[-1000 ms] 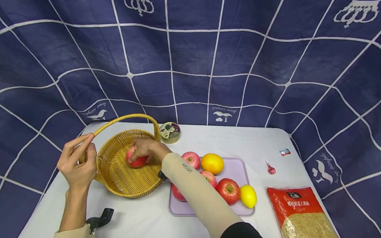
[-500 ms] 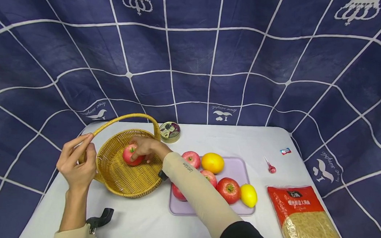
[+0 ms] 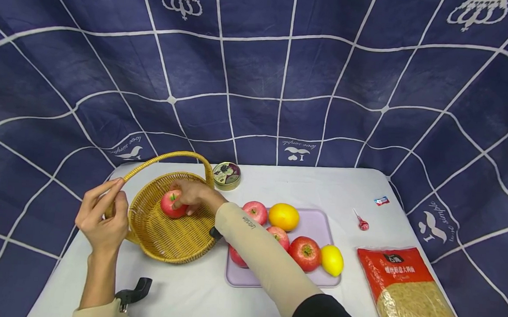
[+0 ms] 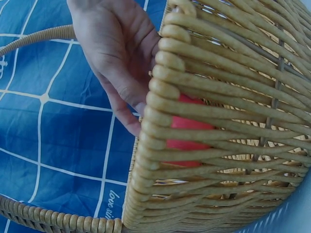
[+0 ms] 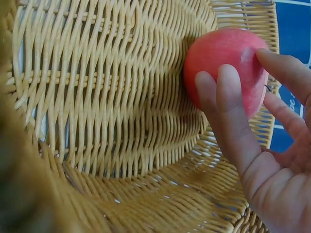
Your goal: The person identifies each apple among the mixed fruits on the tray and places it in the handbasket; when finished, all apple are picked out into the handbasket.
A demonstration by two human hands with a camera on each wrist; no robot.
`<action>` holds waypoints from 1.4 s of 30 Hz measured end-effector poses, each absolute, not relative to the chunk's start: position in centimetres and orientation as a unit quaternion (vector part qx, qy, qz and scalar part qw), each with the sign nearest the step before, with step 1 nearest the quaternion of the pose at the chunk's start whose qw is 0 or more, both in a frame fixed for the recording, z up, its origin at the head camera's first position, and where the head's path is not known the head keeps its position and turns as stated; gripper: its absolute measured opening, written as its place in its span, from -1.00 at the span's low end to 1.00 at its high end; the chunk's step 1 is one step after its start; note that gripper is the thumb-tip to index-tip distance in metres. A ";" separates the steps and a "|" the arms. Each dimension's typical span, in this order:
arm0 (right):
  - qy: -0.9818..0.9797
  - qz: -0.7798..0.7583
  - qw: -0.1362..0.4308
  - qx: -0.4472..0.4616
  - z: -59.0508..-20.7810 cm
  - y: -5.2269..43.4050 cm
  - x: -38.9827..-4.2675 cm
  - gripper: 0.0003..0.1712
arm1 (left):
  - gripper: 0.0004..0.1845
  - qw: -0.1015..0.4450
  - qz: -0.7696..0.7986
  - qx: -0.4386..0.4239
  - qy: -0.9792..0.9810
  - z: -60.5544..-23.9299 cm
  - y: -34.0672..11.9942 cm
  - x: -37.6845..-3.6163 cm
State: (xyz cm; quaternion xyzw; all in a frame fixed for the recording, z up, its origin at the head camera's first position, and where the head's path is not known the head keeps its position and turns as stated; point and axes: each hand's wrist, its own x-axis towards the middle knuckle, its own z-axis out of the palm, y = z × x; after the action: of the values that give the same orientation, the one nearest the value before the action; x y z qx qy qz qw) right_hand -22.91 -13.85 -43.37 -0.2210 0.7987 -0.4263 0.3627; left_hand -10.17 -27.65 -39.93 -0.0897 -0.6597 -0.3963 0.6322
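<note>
My left hand (image 3: 104, 215) pinches the left side of the arched handle (image 3: 167, 156) of a yellow wicker basket (image 3: 168, 243). My right hand (image 3: 195, 193) reaches inside the basket, holding a red apple (image 3: 170, 204) against its left part. In the right wrist view, the fingers (image 5: 228, 92) and thumb rest on opposite sides of the apple (image 5: 226, 53), close to the woven wall. Through the weave in the left wrist view, part of the apple (image 4: 189, 128) shows red, with the right hand (image 4: 112, 53) over the rim. The left hand lies outside that view.
A purple tray (image 3: 315, 223) bears several red apples, an orange (image 3: 283, 217) and a lemon (image 3: 331, 260); the right forearm crosses over it. Behind the basket stands a round tin (image 3: 227, 175). To the right lie a lollipop (image 3: 362, 224), a small candy (image 3: 381, 200) and a red pasta bag (image 3: 411, 294).
The right hand has shifted the apple slightly left and toward the back inside the basket. My left hand stays on the handle.
</note>
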 end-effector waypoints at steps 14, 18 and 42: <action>0.826 -0.407 0.331 -0.208 -43.1 -14.5 -23.0 -0.40 | -0.85 0.630 -0.399 -0.092 -0.660 -40.0 -27.4 -10.2; 0.831 -0.401 0.326 -0.206 -43.2 -14.7 -23.0 -0.44 | -0.86 0.629 -0.399 -0.094 -0.660 -40.0 -27.3 -10.1; 0.859 -0.326 0.298 -0.258 -42.3 -14.6 -23.1 -0.47 | -0.86 0.641 -0.399 -0.096 -0.648 -39.8 -27.5 -10.2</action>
State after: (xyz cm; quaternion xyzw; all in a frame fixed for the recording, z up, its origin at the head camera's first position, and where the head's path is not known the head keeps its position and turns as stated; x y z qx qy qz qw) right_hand -23.10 -14.57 -42.33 -0.2583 0.8594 -0.3256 0.2979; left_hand -10.21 -27.48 -39.80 -0.0962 -0.6482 -0.3990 0.6414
